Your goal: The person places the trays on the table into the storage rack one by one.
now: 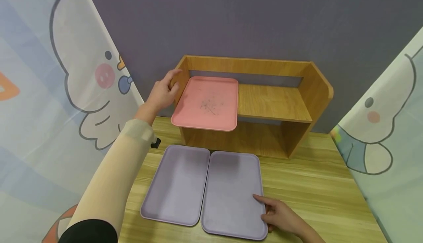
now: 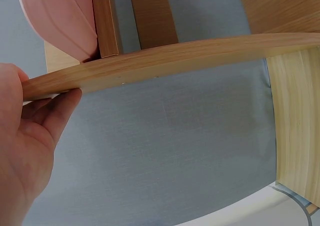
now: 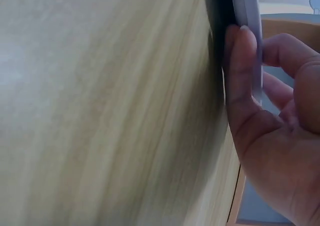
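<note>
My left hand (image 1: 164, 91) pinches the upper edge of the left side panel (image 2: 145, 61) of a small two-level wooden shelf (image 1: 274, 98), its fingers on one face and its thumb on the other. Beside it a pink tray (image 1: 219, 90) with dark specks and a thin line on it lies on the upper board, its front edge jutting out. My right hand (image 1: 285, 217) pinches the right rim of a lilac tray (image 1: 232, 188), one finger over its top face. Against this tray's left side lies a second lilac tray (image 1: 180, 184) on the table.
The table (image 1: 317, 184) has a light wood grain. A dark grey panel (image 1: 251, 19) stands behind the shelf, and cartoon-printed cloths (image 1: 89, 59) hang at both sides. A black object (image 1: 155, 143) sits at my left wrist.
</note>
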`<state>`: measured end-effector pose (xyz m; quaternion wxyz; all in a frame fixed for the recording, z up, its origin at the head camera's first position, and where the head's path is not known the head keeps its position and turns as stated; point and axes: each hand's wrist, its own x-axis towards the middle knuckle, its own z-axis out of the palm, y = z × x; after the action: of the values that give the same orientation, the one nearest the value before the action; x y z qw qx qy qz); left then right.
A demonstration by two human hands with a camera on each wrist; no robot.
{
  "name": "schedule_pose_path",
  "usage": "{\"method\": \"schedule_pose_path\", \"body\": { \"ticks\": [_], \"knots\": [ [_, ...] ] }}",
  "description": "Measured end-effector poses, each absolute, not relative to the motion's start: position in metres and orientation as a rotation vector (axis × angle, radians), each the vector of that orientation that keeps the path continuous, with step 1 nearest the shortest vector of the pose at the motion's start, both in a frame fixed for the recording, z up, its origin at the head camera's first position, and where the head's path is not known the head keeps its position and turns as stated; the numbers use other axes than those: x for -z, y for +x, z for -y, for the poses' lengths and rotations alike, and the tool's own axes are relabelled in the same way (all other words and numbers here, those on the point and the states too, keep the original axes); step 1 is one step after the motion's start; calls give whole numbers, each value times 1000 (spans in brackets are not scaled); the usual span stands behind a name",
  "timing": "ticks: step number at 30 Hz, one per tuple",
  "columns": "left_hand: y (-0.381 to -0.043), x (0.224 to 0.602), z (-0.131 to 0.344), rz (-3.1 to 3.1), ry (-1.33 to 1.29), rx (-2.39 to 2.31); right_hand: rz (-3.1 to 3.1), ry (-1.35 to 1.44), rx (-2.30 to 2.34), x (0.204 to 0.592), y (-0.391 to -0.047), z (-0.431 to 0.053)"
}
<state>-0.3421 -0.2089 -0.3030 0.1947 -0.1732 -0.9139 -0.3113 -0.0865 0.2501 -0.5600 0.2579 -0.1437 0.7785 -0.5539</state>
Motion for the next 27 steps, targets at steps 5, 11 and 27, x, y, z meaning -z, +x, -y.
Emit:
{"method": "schedule_pose_path", "body": {
  "ticks": [5,11,27],
  "knots": [
    [-343,303,209,2562,-482,863,-2111,-470,1516,562,-88,-258],
    [-343,302,209,2572,-479,870,-2169,-517,1501,567,-88,-261],
    [-342,301,209,2601,-459,866,-2309,-605,1651,568,-81,-270]
  ]
}}
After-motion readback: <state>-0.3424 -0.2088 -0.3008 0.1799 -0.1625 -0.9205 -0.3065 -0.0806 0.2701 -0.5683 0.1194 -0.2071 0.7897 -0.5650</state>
